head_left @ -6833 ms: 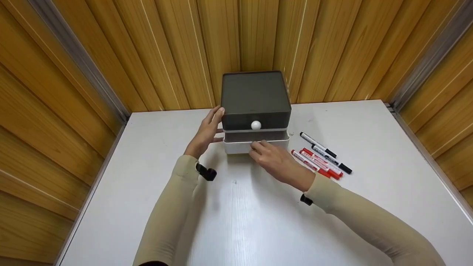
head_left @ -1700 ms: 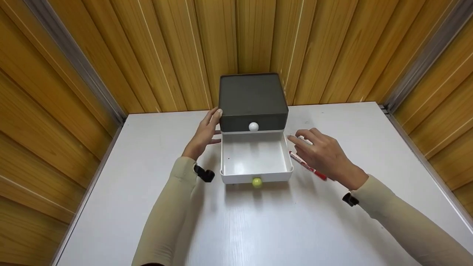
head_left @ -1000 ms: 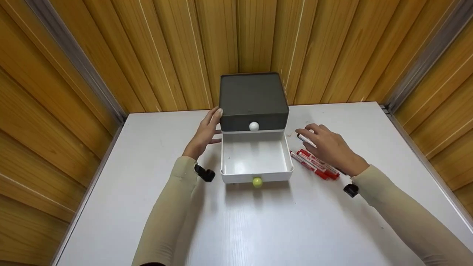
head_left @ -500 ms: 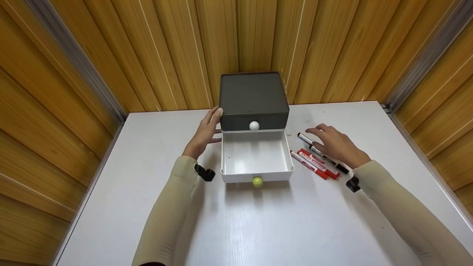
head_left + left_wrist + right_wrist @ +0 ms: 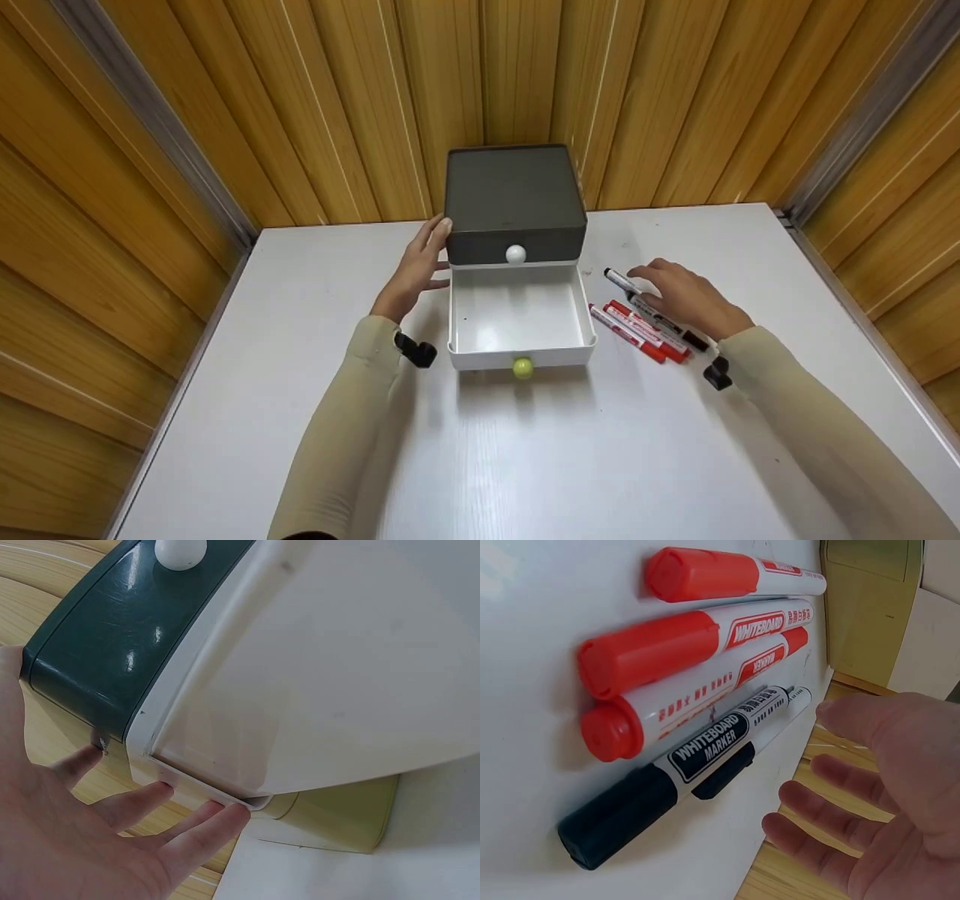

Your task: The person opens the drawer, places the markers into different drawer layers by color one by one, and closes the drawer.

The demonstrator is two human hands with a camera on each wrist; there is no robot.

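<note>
A small drawer box [image 5: 516, 196] stands at the back of the white table [image 5: 525, 457]. Its dark top drawer [image 5: 127, 637] with a white knob [image 5: 516, 254] is pushed in. The white lower drawer [image 5: 521, 315] is pulled out and shows nothing inside; it has a yellow-green knob [image 5: 523, 367]. My left hand [image 5: 416, 270] lies flat against the box's left side, its fingers [image 5: 187, 832] straight. My right hand [image 5: 667, 292] hovers with relaxed fingers [image 5: 832, 787] just over the black markers [image 5: 675, 765], right of the drawer. Red markers [image 5: 690, 641] lie beside them.
Wooden panel walls [image 5: 300, 97] close in the table at the back and on both sides. The markers [image 5: 637, 326] lie in a tight row between the drawer and my right hand. Bare tabletop lies in front of the drawer.
The lower drawer was shut and is now pulled out. My right hand left its knob, moved right and settled lower over the black markers. The left hand has stayed put.
</note>
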